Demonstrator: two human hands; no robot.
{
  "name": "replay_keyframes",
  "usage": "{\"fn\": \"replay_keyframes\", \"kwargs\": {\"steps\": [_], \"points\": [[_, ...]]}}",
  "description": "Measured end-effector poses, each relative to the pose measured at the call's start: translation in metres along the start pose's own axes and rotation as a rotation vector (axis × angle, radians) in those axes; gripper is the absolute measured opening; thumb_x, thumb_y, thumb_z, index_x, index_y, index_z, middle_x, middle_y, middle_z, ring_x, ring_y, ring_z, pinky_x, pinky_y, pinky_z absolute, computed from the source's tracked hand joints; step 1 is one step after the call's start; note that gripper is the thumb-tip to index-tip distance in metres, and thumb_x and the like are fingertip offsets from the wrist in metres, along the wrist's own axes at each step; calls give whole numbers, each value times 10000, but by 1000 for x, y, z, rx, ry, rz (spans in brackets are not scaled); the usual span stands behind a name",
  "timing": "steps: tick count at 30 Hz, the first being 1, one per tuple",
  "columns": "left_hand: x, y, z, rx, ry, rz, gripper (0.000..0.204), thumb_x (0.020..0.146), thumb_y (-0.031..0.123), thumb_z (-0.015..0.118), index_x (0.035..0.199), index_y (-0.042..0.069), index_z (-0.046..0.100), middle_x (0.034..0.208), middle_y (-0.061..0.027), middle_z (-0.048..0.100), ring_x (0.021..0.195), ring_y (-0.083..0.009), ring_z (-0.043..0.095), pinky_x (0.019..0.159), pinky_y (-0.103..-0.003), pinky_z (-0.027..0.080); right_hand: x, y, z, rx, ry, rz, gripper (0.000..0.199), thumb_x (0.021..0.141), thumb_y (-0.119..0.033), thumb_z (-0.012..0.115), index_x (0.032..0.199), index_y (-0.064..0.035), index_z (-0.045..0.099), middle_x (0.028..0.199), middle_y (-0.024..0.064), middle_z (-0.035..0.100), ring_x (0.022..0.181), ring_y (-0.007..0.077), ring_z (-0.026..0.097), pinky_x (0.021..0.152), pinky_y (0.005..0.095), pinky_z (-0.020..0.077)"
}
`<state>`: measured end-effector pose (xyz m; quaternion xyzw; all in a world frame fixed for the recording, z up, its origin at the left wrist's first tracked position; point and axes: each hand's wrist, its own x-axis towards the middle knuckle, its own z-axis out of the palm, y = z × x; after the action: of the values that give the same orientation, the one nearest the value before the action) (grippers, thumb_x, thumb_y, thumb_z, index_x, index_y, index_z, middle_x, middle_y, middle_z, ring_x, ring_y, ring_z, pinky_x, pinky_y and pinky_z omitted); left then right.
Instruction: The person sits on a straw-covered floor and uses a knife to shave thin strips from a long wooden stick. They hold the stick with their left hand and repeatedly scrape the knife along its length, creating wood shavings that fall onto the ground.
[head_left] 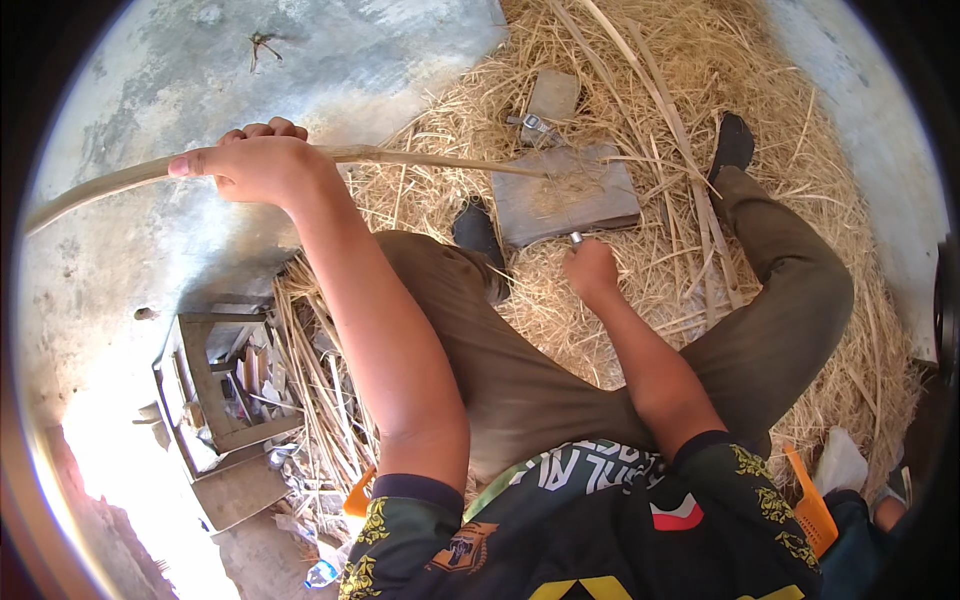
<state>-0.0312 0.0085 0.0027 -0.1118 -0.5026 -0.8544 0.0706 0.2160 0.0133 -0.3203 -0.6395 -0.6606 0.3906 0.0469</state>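
Note:
My left hand (pixel 258 165) is raised at the upper left, closed around a long pale cane strip (pixel 100 186) that runs from the far left rim to a grey wooden block (pixel 566 197) on the ground between my feet. My right hand (pixel 590 268) sits just below that block, fingers closed on a small tool with a metal end (pixel 576 238); most of the tool is hidden in the fist. I sit with legs spread in brown trousers, dark shoes on either side of the block.
Straw and long cane strips (pixel 690 180) cover the ground ahead and right. A second small block and a metal tool (pixel 535 123) lie beyond the grey block. A wooden crate (pixel 215 385) of scraps stands at left on concrete floor (pixel 200 70). An orange comb-like object (pixel 808 505) lies lower right.

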Motion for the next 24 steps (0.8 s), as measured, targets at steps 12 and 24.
{"fn": "replay_keyframes", "kwargs": {"steps": [12,24], "points": [[-1,-1,-1,16,14,-12,633,1028,676,149,666,157,153,574,11,171,475,-153,151,433,-323,160,13,43,22,-60,62,9,264,901,-241,658,916,22,658,862,207,714,809,375,715,731,474,562],[2,2,2,52,27,-14,629,1025,680,115,679,156,145,578,12,163,480,-160,193,459,-327,162,5,7,17,170,135,-98,273,881,-265,665,884,7,667,842,211,709,791,377,707,715,472,552]]}}
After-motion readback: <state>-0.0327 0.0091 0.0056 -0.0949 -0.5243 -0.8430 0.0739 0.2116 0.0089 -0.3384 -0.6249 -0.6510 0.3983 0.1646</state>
